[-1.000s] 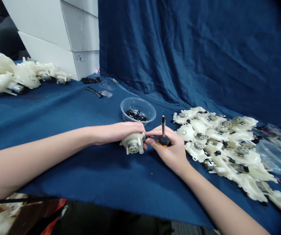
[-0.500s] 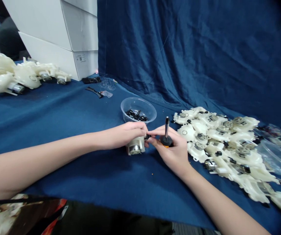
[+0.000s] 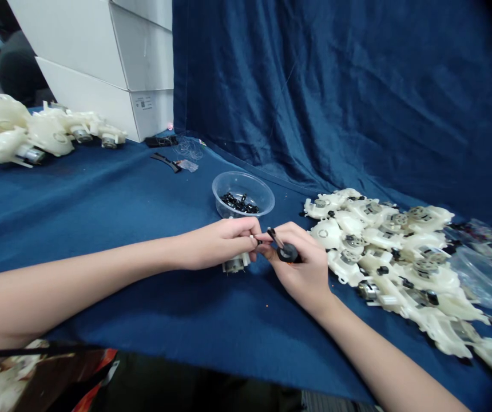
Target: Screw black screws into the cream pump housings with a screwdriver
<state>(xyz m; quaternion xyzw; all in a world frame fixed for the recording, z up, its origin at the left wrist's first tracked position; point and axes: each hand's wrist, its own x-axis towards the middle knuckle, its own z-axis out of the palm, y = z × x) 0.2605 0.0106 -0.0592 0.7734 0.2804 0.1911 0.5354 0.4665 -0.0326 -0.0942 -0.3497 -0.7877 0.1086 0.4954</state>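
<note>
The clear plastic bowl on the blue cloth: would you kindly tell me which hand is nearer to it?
The left hand is nearer: it lies just in front of the clear plastic bowl. The right hand is farther off, in front of the bowl and to its right.

soft even light from above here; i see a faint shadow under the left forearm (image 3: 78,264) and dark, blurred right corners.
</note>
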